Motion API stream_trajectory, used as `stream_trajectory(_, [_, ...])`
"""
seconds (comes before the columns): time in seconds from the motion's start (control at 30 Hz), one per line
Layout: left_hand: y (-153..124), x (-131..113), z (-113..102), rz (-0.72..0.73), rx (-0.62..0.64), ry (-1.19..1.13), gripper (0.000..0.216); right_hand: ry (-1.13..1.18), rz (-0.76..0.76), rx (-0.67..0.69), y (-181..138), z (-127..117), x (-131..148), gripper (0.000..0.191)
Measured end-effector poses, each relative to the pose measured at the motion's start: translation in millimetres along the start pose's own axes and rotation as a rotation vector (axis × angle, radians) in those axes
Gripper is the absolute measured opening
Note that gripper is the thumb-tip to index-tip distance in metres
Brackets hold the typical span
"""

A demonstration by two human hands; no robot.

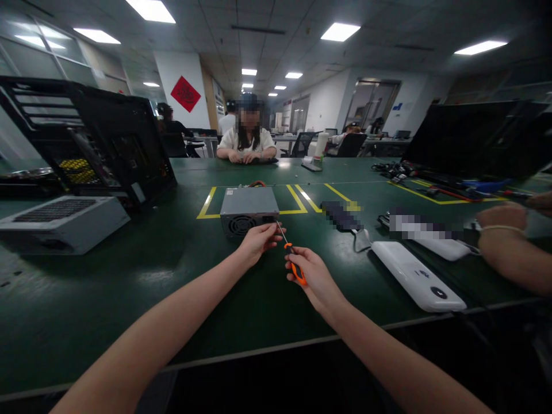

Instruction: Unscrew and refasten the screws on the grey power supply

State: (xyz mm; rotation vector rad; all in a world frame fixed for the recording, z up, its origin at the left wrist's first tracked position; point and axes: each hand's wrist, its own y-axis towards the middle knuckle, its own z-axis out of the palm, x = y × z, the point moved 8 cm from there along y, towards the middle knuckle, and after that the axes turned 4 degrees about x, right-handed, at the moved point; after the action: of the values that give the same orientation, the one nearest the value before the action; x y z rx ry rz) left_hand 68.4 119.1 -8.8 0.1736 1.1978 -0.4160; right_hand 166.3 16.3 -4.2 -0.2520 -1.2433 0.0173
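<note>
A grey metal power supply box [249, 208] with a round fan grille on its near face sits on the dark green table [129, 276], partly inside a yellow taped rectangle. My left hand [257, 240] rests against the box's lower right front corner with its fingers curled together in a pinch. My right hand [311, 275] is closed round the orange handle of a small screwdriver [291, 259]. The thin shaft of the screwdriver points up and left, and its tip reaches the box's right front edge beside my left fingers.
An open black computer case [107, 144] and a grey drive unit [60, 221] stand at the left. White power banks [416, 282] and cables lie to the right. Another person's forearms [509, 244] rest at the right edge. A seated person [246, 141] faces me across the table.
</note>
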Motion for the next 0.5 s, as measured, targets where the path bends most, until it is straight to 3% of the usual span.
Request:
stream_trajectory(0.37, [2.1,-1.4,-3.7,0.034,-0.006,0.032,0.014,-0.085,-0.018,0.022,5.3,1.4,-2.3,0.020])
stream_trajectory(0.5, [-2.1,-3.0,-12.1,0.065,-0.051,0.104,0.014,-0.144,-0.122,0.006,8.9,-3.3,4.9,0.026])
